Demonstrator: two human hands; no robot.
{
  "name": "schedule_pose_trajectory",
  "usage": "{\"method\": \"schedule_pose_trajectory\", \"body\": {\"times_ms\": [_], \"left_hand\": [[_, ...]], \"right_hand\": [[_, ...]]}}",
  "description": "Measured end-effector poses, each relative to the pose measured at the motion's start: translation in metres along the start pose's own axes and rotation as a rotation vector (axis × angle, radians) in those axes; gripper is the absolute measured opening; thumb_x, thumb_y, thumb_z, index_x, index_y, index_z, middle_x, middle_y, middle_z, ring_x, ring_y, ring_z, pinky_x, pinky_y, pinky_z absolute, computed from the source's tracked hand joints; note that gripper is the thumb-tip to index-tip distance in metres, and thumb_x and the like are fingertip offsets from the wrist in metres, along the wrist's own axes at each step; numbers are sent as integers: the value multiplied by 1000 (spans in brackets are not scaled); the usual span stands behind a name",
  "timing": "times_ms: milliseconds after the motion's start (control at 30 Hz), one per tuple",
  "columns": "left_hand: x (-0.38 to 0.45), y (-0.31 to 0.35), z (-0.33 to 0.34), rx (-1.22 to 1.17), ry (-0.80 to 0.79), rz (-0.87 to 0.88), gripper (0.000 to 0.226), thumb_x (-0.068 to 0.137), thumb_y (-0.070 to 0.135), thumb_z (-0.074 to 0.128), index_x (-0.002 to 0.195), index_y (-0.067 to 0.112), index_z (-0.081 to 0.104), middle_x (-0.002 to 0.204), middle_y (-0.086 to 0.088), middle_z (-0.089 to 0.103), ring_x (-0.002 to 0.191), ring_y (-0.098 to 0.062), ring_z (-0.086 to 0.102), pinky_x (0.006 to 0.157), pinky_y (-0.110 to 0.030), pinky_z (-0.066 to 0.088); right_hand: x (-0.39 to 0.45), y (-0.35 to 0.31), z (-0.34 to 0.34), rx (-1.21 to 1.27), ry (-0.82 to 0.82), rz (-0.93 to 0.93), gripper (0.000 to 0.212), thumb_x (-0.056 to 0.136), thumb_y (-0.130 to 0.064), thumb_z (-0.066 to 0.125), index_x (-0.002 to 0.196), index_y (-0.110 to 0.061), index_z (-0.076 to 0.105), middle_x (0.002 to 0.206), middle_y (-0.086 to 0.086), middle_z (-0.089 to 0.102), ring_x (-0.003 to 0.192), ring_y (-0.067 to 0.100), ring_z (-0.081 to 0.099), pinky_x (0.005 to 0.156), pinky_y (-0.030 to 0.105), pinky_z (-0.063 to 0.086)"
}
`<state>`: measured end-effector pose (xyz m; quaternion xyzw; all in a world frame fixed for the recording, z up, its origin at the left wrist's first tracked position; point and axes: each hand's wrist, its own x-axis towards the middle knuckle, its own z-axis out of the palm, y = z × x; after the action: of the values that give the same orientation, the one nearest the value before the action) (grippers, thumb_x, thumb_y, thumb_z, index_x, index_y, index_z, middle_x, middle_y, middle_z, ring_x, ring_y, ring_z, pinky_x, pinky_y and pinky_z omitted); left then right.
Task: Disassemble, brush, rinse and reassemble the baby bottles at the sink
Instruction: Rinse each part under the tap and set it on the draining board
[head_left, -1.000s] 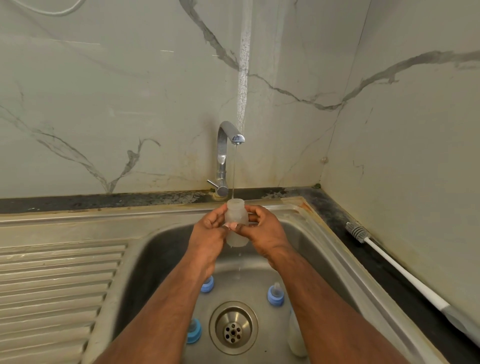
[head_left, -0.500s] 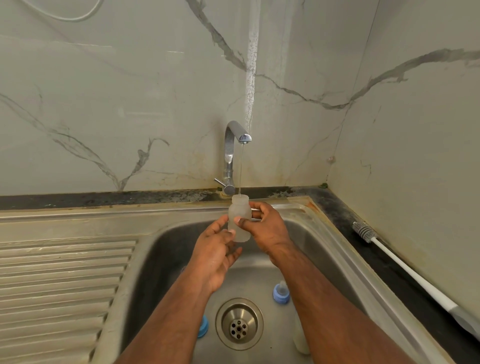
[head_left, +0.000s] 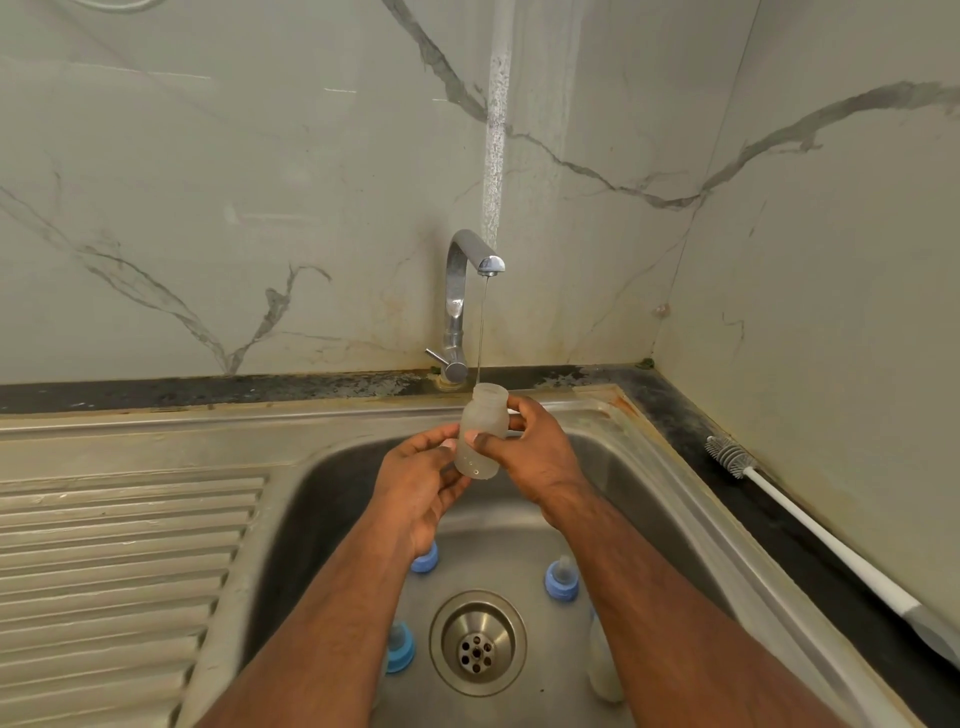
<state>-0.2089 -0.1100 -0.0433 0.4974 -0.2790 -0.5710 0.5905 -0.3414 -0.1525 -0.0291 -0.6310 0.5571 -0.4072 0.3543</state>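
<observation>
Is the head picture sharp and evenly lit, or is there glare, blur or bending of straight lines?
Head view: soft, even light with no hard shadows; a bright vertical glare streak on the wall above the tap; wide-angle bending curves the sink rim; the bottle and both hands look sharp, with no motion blur.

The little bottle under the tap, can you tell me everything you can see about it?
The bottle is small, cloudy-white and see-through, like frosted plastic. It has a round body, a narrower neck and an open mouth with no cap or teat. It stands nearly upright above the sink, right under the thin stream from the tap. The right hand grips it with thumb in front and fingers behind; the left hand touches its lower side.
</observation>
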Motion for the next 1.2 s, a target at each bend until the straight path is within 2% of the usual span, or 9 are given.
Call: {"method": "schedule_pose_trajectory", "body": {"times_ms": [200, 367, 433, 533, 833, 967, 1067, 1133, 1200], "left_hand": [[6, -3, -2, 42, 116, -7, 25, 106, 25, 53, 127, 23, 67, 124, -2, 69, 117, -24, 63, 101, -44, 54], [7, -1, -3, 26, 184, 8, 28, 105, 26, 53, 131, 26, 64, 131, 1, 63, 125, -23, 56, 111, -49, 45], [8, -1, -2, 31, 168, -4, 29, 106, 27, 51, 132, 26, 64, 131, 2, 63, 125, -22, 56, 111, -48, 45], [8, -1, -3, 5, 154, 1, 27, 105, 25, 52, 128, 26, 66, 128, -2, 66, 120, -23, 60, 109, -47, 47], [6, 0, -3, 0, 136, 3, 28, 105, 26, 52, 130, 27, 65, 131, -1, 64, 124, -22, 57, 109, -45, 47], [6, -1, -4, -27, 130, 11, 26, 105, 24, 54, 129, 25, 66, 128, -4, 66, 121, -23, 60, 110, -46, 47], [7, 0, -3, -22, 116, 1, 28, 106, 25, 51, 131, 24, 65, 130, -1, 65, 124, -23, 59, 111, -46, 46], [7, 0, -4, -26, 115, 6, 26, 106, 26, 52, 128, 25, 66, 126, -2, 68, 119, -23, 63, 108, -48, 48], [7, -1, -4, -24, 112, 14, 26, 105, 27, 53, 128, 26, 66, 125, -3, 69, 117, -23, 64, 107, -48, 49]], "right_hand": [[2, -12, 4, -119, 42, -77, 73, 80, -36, 82, 141, -24, 46, 124, -9, 57, 112, 17, 58, 96, 41, 54], [-2, -8, 10, -203, -26, -69, 68, 80, -33, 82, 138, -23, 50, 128, -9, 60, 112, 16, 60, 95, 33, 52], [0, -10, 8, -143, 41, -102, 68, 80, -36, 81, 139, -23, 48, 118, -12, 56, 107, 14, 59, 89, 31, 52], [-2, -11, 9, -195, -30, -92, 64, 79, -34, 82, 135, -24, 52, 124, -6, 63, 101, 10, 57, 86, 26, 48], [-3, -8, 11, -146, 47, -133, 66, 80, -37, 81, 137, -25, 50, 117, -11, 58, 107, 14, 60, 90, 32, 53], [-3, -6, 12, -207, -28, -98, 63, 79, -31, 82, 134, -23, 54, 122, -6, 64, 111, 16, 62, 92, 29, 51], [-1, -9, 11, -125, 45, -117, 63, 80, -34, 81, 134, -26, 51, 115, -11, 60, 103, 14, 63, 84, 29, 53], [-1, -9, 12, -161, -13, -101, 58, 79, -32, 81, 131, -26, 54, 111, -8, 62, 102, 13, 62, 77, 23, 48], [-3, -8, 12, -170, -31, -109, 60, 79, -31, 81, 133, -25, 55, 115, -9, 63, 105, 13, 62, 82, 23, 48]]}}
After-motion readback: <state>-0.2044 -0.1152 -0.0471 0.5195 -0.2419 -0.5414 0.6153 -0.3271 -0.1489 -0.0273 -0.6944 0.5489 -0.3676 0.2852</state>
